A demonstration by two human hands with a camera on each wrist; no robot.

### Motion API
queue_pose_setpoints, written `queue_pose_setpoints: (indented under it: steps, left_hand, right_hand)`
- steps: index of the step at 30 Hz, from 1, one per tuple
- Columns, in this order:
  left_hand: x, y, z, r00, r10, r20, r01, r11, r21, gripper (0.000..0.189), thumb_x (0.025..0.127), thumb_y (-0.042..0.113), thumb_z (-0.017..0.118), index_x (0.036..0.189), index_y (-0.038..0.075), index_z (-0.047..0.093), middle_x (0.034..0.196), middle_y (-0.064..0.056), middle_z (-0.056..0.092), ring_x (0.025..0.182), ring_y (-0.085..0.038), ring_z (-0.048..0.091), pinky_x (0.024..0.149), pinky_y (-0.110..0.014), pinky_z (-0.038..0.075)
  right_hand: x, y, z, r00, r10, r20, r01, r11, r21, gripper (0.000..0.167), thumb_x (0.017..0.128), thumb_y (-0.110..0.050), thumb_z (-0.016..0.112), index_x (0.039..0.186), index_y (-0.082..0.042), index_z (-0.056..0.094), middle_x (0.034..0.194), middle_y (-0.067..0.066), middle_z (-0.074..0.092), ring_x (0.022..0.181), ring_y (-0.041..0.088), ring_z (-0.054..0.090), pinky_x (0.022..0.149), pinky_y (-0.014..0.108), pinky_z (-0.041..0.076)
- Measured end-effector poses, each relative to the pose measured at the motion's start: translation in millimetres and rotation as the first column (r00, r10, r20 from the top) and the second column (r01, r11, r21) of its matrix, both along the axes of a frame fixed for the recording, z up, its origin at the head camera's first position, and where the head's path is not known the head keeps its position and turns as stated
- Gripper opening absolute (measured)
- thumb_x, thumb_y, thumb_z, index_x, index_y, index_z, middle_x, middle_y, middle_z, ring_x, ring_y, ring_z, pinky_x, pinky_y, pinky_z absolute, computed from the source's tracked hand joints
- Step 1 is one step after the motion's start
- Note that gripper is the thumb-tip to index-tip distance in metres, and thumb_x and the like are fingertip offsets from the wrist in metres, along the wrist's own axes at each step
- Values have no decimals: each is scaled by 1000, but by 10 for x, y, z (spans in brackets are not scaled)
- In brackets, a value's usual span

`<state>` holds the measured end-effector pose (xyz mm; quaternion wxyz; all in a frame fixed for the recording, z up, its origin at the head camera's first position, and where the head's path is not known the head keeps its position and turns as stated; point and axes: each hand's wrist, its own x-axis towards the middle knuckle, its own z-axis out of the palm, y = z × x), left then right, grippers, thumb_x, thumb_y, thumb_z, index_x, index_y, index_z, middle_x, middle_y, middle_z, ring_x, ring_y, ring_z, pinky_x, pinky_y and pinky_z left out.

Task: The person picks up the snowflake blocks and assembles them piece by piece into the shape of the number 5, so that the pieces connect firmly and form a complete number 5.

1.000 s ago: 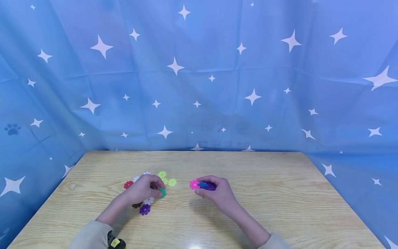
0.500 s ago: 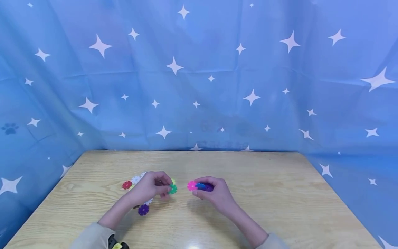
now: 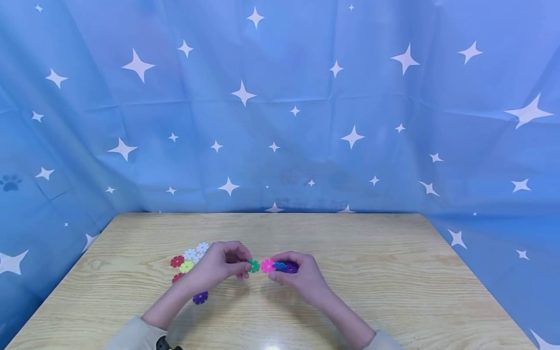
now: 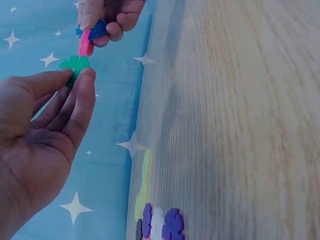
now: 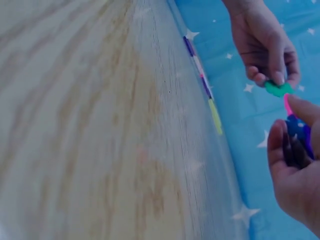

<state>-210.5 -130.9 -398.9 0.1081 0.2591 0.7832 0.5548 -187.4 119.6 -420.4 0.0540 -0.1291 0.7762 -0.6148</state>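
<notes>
My left hand (image 3: 220,265) pinches a green snowflake disc (image 3: 253,266), a flat toy piece with a notched rim, between thumb and fingertips. Facing it, my right hand (image 3: 302,276) grips a joined run of similar discs: a pink disc (image 3: 267,266) at the free end, then a blue disc (image 3: 279,266) and a purple disc (image 3: 291,268) partly covered by the fingers. The green and pink rims are very close in the left wrist view, where the pink disc (image 4: 84,44) stands edge-on to the green disc (image 4: 75,64). Whether they touch, I cannot tell. Both hands are above the table.
Loose discs lie on the wooden table (image 3: 372,257) left of the hands: a red disc (image 3: 177,261), a yellow disc (image 3: 186,266), several white discs (image 3: 190,254) and a purple disc (image 3: 200,297). My left forearm hides part of this pile. A blue star-patterned curtain (image 3: 280,121) hangs behind.
My left hand has lifted the green disc away from the loose pile and carried it right, up to the pink disc. The right hand has stayed almost in place, keeping its grip.
</notes>
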Motion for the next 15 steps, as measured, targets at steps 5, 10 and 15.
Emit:
queue_pose_setpoints:
  steps: [5, 10, 15]
  left_hand:
    - [5, 17, 0, 1000, 6, -1, -6, 1000, 5, 8, 96, -1, 67, 104, 1, 67, 91, -18, 71, 80, -32, 71, 73, -47, 61]
    - [10, 27, 3, 1000, -16, 18, 15, 1000, 15, 7, 97, -2, 67, 104, 0, 67, 94, -22, 70, 82, -33, 71, 73, -41, 62]
    - [28, 40, 16, 999, -31, 34, 30, 999, 32, 5, 97, -4, 66, 101, -1, 65, 96, -24, 69, 83, -29, 72, 74, -35, 63]
  right_hand:
    - [5, -20, 7, 1000, 14, 1, -14, 1000, -8, 35, 88, -17, 83, 119, -4, 74, 115, 10, 70, 98, 21, 68, 77, 31, 61]
    - [13, -36, 14, 1000, 20, -7, -20, 1000, -21, 35, 88, -15, 83, 119, -3, 73, 114, 10, 70, 96, 21, 69, 77, 30, 61]
    - [14, -31, 4, 999, 28, -20, -28, 999, -25, 34, 87, -14, 83, 118, -2, 74, 112, 11, 72, 93, 22, 70, 76, 30, 61]
